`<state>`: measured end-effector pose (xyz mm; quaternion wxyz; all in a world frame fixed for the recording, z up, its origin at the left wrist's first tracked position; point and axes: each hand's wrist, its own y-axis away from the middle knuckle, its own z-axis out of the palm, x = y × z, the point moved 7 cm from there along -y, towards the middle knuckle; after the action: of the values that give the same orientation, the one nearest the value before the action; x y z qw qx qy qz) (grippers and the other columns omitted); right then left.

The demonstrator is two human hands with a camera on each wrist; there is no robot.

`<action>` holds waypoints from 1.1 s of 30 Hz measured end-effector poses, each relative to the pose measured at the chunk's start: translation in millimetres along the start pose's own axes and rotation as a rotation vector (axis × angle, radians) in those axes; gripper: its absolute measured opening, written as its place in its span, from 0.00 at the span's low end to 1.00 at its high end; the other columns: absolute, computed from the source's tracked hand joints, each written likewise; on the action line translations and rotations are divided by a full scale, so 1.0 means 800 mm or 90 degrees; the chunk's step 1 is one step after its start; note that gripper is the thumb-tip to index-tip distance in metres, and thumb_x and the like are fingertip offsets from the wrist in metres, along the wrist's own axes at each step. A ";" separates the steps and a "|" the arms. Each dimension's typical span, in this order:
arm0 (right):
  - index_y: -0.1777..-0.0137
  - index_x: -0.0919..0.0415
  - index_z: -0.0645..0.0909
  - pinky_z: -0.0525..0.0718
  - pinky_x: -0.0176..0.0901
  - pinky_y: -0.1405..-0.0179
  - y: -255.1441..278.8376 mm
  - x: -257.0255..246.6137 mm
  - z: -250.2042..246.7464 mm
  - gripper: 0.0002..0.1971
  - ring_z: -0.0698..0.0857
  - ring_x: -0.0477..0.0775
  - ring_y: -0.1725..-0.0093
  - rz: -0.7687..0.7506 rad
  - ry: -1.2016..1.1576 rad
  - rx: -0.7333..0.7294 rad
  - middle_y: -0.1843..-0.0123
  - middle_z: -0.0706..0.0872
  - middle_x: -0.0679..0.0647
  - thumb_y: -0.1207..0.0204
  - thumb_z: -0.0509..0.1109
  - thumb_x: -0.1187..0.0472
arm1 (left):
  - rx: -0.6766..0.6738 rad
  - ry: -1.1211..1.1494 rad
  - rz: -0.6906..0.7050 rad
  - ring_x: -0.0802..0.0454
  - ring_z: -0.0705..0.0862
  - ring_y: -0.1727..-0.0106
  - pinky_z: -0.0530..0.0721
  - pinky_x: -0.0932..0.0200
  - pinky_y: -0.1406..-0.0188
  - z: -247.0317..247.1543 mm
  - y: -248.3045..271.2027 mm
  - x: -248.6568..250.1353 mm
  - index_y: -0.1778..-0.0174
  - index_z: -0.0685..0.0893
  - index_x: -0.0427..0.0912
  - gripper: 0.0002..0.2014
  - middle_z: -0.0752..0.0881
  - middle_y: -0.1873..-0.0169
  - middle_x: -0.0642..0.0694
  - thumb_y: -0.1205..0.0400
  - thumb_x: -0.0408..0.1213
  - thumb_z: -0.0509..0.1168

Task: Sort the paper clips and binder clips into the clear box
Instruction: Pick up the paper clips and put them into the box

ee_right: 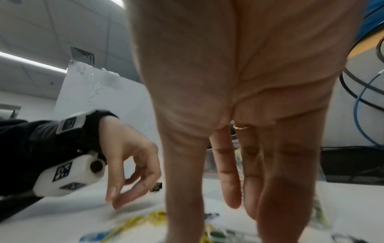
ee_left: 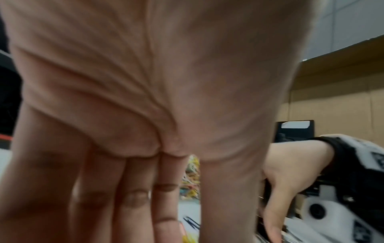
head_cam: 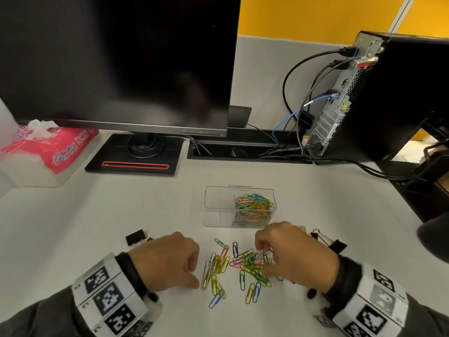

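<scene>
- Left hand (head_cam: 167, 260) rests on the tabletop (head_cam: 97, 215), fingers loosely curled, holding nothing; binder clip (head_cam: 136, 237) at its 11 o'clock.
- Loose paper clips (head_cam: 233, 268) lie between the hands, mostly pointing toward 12–1 o'clock.
- Right hand (head_cam: 291, 254) pinches clips from the pile.
- Clear box (head_cam: 218, 207) sits at 12 o'clock.

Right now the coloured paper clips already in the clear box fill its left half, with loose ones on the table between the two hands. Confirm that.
Not quite. The paper clips in the clear box fill its right half; the left half looks empty. The head view shows this. The loose paper clips do lie on the table between the left hand and right hand.
</scene>
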<state>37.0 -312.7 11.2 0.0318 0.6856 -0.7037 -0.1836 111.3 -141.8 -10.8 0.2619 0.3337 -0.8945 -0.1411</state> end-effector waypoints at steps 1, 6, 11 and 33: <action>0.45 0.51 0.76 0.81 0.45 0.55 0.000 0.000 0.010 0.22 0.79 0.51 0.54 -0.007 0.013 -0.028 0.46 0.79 0.49 0.36 0.79 0.50 | -0.020 0.002 0.011 0.60 0.83 0.63 0.82 0.61 0.55 0.007 0.000 0.004 0.60 0.82 0.52 0.11 0.85 0.65 0.57 0.29 0.53 0.73; 0.27 0.52 0.68 0.78 0.48 0.38 -0.005 -0.004 0.030 0.41 0.72 0.52 0.37 -0.052 0.035 -0.061 0.36 0.71 0.49 0.39 0.81 0.46 | -0.143 0.106 0.118 0.63 0.82 0.69 0.79 0.73 0.62 0.043 -0.001 0.036 0.56 0.87 0.43 0.12 0.88 0.66 0.54 0.25 0.49 0.72; 0.31 0.54 0.79 0.80 0.49 0.43 -0.024 -0.012 0.030 0.29 0.80 0.56 0.42 -0.086 0.032 -0.030 0.41 0.80 0.52 0.32 0.78 0.51 | 0.002 0.151 0.217 0.60 0.83 0.52 0.73 0.81 0.62 0.023 -0.007 0.057 0.41 0.82 0.48 0.14 0.84 0.48 0.53 0.21 0.43 0.70; 0.53 0.53 0.86 0.73 0.24 0.62 -0.015 -0.007 -0.036 0.04 0.78 0.35 0.65 -0.138 -0.105 0.125 0.63 0.81 0.39 0.24 0.72 0.55 | 0.063 0.120 0.169 0.63 0.83 0.52 0.77 0.77 0.59 -0.019 -0.002 0.024 0.38 0.81 0.56 0.12 0.85 0.50 0.60 0.18 0.48 0.64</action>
<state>56.9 -313.3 35.3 -0.1134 0.7400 -0.6403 -0.1721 108.7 -157.1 8.3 0.3441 0.2368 -0.9081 -0.0288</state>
